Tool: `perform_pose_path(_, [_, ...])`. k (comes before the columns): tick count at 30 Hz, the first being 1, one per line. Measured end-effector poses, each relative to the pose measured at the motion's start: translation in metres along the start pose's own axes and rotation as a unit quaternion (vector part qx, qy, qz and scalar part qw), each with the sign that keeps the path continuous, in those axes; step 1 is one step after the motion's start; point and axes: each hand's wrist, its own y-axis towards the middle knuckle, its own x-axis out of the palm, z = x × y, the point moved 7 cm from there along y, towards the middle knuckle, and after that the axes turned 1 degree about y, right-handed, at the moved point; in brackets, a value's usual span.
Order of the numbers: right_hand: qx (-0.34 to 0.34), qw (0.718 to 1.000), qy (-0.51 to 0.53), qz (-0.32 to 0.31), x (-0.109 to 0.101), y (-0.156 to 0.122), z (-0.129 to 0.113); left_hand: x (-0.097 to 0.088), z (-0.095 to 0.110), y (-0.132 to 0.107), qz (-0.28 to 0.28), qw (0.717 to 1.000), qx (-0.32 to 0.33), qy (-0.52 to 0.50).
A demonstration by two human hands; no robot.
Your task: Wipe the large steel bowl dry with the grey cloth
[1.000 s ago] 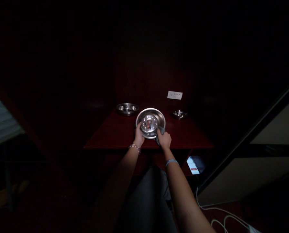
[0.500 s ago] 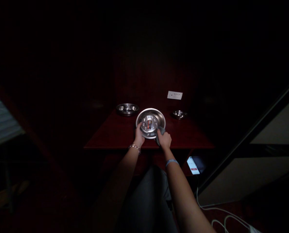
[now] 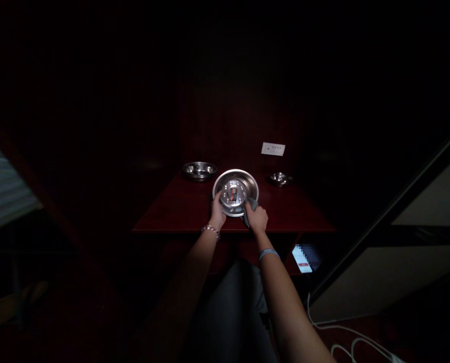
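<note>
A shiny steel bowl (image 3: 250, 184) with a small dark and orange label at its centre is tilted up toward me over the front of the table. My left hand (image 3: 217, 214) grips its lower left rim, thumb on the inside and fingers hidden behind. At the lower right rim my right hand (image 3: 258, 219) is closed around a grey cloth (image 3: 252, 203), which presses against the bowl's edge. Part of the cloth hangs below the rim.
On the dark red table (image 3: 172, 214), a wide steel dish (image 3: 199, 172) stands at the back left and a small steel bowl (image 3: 280, 179) at the back right. A white wall socket (image 3: 273, 149) is behind. Below right lies a lit phone (image 3: 302, 259) with a white cable (image 3: 338, 327).
The whole scene shifts very slightly to the right in view. Both hands keep their hold on the bowl and the cloth, with hardly any movement.
</note>
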Motion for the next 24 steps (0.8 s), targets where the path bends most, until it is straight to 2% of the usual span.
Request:
perform_pose_path(16, [-0.001,1.0,0.018,-0.008,-0.0028,-0.0017,-0.0018,-0.0023,-0.0021,0.0026,0.008,1.0,-0.01,0.009])
perform_pose_path(24, [0.007,0.998,0.051,-0.03,0.0015,0.0068,0.005,0.0,-0.0028,0.0034,-0.015,1.0,-0.004,-0.001])
